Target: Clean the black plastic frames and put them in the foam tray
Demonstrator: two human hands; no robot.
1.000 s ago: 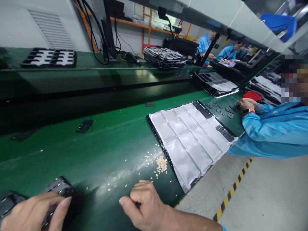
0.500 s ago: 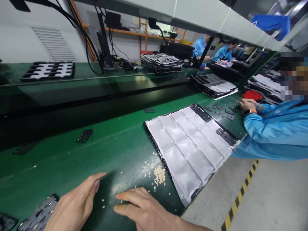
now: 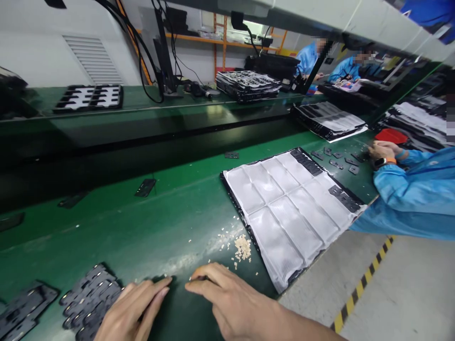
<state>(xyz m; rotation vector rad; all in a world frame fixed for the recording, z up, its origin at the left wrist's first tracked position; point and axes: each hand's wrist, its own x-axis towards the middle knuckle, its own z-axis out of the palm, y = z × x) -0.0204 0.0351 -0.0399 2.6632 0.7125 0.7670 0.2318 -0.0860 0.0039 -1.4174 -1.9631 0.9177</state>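
Note:
My left hand (image 3: 137, 308) is low over the green bench, its thumb and fingers drawn together in a pinch; anything between the tips is too small to name. Beside it lies a cluster of overlapping black plastic parts (image 3: 93, 296), partly covered by the hand. My right hand (image 3: 227, 296) faces it across a small gap, thumb and index finger pinched, their contents hidden. Just beyond the right hand is a little heap of cream-coloured chips (image 3: 242, 247), with loose ones scattered around.
Right of the chips lies a black tray (image 3: 227, 187) covered by a translucent white sheet (image 3: 284, 203), bearing black parts. Another pile of black parts (image 3: 26, 308) lies far left. A co-worker's hands (image 3: 386, 151) are at the right, near small black pieces. Stacked trays (image 3: 247, 85) stand behind.
Both hands have closed from spread fingers into pinches. My left hand has come nearer to the right one. The view has shifted left, showing more of the black parts.

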